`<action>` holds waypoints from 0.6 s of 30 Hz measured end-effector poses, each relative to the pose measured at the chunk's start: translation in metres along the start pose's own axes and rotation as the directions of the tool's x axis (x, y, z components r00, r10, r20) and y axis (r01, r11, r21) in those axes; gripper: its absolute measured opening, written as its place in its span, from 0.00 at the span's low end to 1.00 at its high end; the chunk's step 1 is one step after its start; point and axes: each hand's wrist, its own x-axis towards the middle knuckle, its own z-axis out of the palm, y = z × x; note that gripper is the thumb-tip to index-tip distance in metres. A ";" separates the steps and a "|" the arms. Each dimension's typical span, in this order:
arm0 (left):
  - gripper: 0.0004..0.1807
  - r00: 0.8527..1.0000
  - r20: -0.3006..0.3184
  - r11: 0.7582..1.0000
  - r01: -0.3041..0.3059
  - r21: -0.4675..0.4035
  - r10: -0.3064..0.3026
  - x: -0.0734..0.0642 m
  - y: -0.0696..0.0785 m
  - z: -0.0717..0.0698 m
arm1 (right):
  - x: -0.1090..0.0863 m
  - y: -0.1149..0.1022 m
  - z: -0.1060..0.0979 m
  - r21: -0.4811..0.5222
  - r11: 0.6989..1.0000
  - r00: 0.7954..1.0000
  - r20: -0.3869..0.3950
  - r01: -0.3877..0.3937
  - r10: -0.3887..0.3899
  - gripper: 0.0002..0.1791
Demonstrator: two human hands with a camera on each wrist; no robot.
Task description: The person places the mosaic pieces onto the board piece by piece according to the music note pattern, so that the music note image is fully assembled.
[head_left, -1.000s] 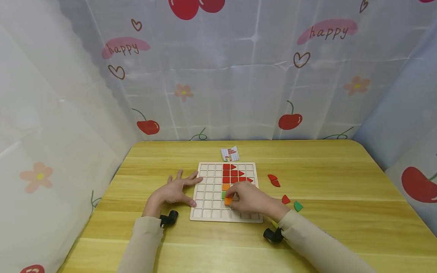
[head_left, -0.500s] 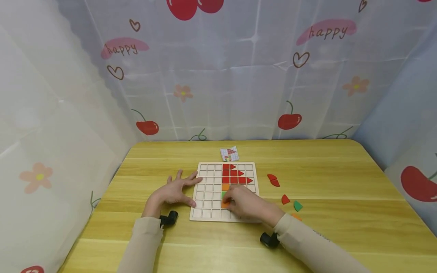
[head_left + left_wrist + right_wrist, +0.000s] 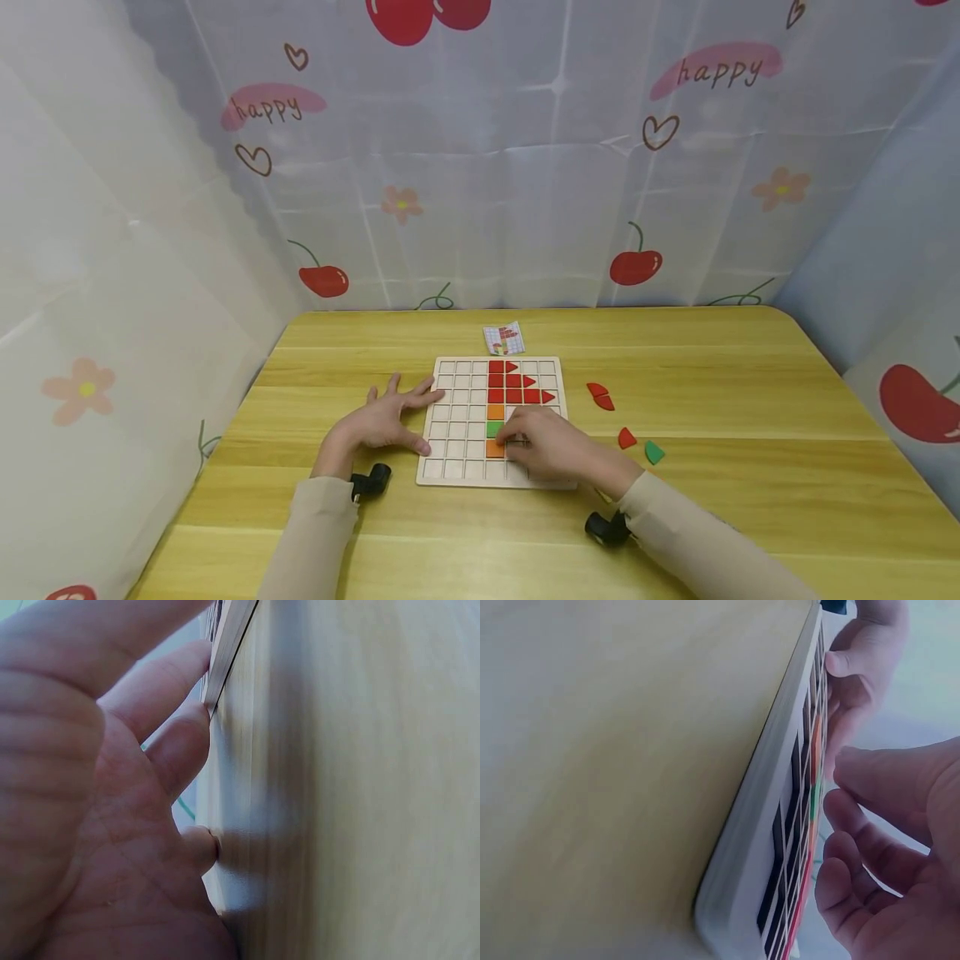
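A pale wooden grid board [image 3: 453, 472] lies on the table. My left hand [image 3: 384, 418] spreads its fingers along the board's left edge, thumb and fingertips at the rim. Close over the board, my right hand [image 3: 551, 443] has its fingertips beside an orange square tile [image 3: 495, 449], which sits in a cell below a green tile [image 3: 494, 429]. Nothing shows between thumb and index finger [image 3: 844, 812] in the right wrist view. Another orange tile [image 3: 496, 412] is above the green one, and red squares and triangles [image 3: 513, 381] form rows at the top. The right hand hides some lower-right cells.
A small printed pattern card [image 3: 504, 338] lies beyond the board. To the right are loose rounded pieces: a red pair [image 3: 601, 397], a single red one [image 3: 627, 438] and a green one [image 3: 655, 452]. A patterned curtain [image 3: 480, 183] hangs behind the table.
The right hand was pinching the orange tile, tilted over the board. It set the tile into the cell under the green one and let go, moving slightly right. The left hand has stayed put.
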 end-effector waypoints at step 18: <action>0.54 1.000 -0.011 1.000 -0.004 -0.012 0.004 0.000 0.001 0.000 | -0.049 0.029 -0.043 0.058 0.982 0.982 -0.032 -0.182 0.184 0.10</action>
